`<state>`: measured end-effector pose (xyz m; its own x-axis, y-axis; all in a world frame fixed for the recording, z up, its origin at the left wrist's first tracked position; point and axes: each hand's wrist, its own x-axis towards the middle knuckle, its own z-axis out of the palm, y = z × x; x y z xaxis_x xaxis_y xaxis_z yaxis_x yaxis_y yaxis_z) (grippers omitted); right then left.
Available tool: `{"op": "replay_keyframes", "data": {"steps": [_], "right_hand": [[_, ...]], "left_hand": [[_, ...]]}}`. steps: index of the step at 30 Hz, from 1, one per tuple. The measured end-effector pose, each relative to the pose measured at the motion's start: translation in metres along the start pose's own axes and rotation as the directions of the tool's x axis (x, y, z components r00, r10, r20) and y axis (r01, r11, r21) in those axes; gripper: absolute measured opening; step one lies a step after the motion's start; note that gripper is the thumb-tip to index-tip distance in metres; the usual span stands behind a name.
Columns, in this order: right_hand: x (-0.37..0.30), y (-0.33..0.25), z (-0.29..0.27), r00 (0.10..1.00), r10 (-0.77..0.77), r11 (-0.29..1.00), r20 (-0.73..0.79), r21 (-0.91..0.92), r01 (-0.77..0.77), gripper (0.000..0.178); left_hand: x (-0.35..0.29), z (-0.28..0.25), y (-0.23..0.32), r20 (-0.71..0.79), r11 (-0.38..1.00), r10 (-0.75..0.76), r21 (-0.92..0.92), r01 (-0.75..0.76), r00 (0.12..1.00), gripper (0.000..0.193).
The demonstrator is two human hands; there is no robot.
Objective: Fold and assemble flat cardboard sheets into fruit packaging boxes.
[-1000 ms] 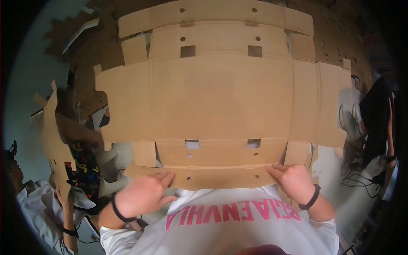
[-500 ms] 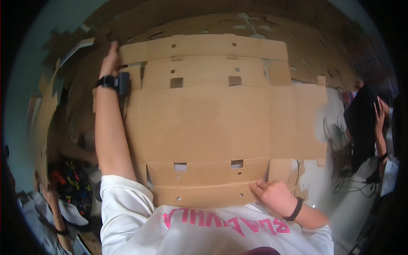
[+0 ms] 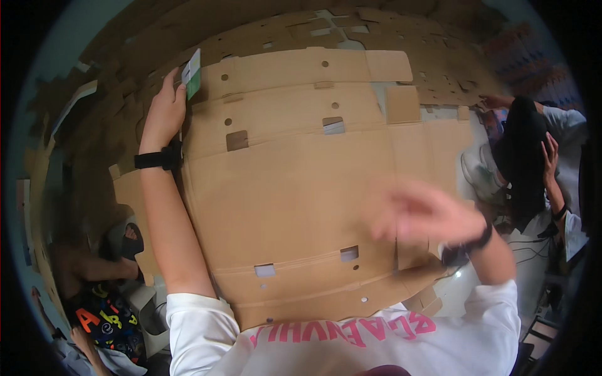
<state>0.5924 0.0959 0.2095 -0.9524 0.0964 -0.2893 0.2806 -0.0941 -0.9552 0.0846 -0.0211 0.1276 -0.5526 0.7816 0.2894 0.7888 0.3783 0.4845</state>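
A large flat brown cardboard sheet [image 3: 288, 188] with fold lines, square cut-outs and round holes lies in front of me, its near edge against my shirt. At its far left edge my left hand [image 3: 164, 113] is closed, the thumb side at a small green-and-white printed flap [image 3: 192, 74] that stands up there. How far the fingers wrap behind the edge is hidden. My right hand [image 3: 417, 213] is over the right part of the sheet, smeared by motion, so its fingers cannot be read.
More cut cardboard [image 3: 269, 37] covers the area beyond the sheet. On the right, a person in dark trousers [image 3: 523, 156] sits near cables [image 3: 533, 250]. At the lower left another person's patterned clothing [image 3: 110, 319] and arm show.
My right hand has left the sheet's near right edge and moved up and forward over it. My left hand has come slightly nearer; the printed flap now shows beside it. The sheet has shifted and tilted slightly.
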Motion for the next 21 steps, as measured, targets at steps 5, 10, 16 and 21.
{"op": "replay_keyframes", "data": {"steps": [5,10,16,21], "right_hand": [[0.091,0.025,-0.069,0.765,0.034,0.83,-0.644,0.444,0.337,0.058],[0.103,0.069,-0.116,0.628,0.146,0.567,-0.764,0.585,0.58,0.025],[0.105,0.091,-0.141,0.724,-0.213,0.362,-0.656,0.635,0.682,0.025],[0.116,0.063,-0.117,0.515,-0.351,0.694,-0.782,0.153,0.704,0.037]], "left_hand": [[0.009,0.014,-0.001,0.196,0.826,-0.272,-0.454,0.333,0.942,0.057],[-0.001,0.001,0.002,0.16,0.628,-0.134,-0.75,0.209,0.978,0.057],[-0.009,-0.006,0.015,0.136,0.451,-0.021,-0.883,0.131,0.99,0.044],[-0.012,-0.009,0.013,0.165,0.33,-0.029,-0.929,0.165,0.986,0.043]]}}
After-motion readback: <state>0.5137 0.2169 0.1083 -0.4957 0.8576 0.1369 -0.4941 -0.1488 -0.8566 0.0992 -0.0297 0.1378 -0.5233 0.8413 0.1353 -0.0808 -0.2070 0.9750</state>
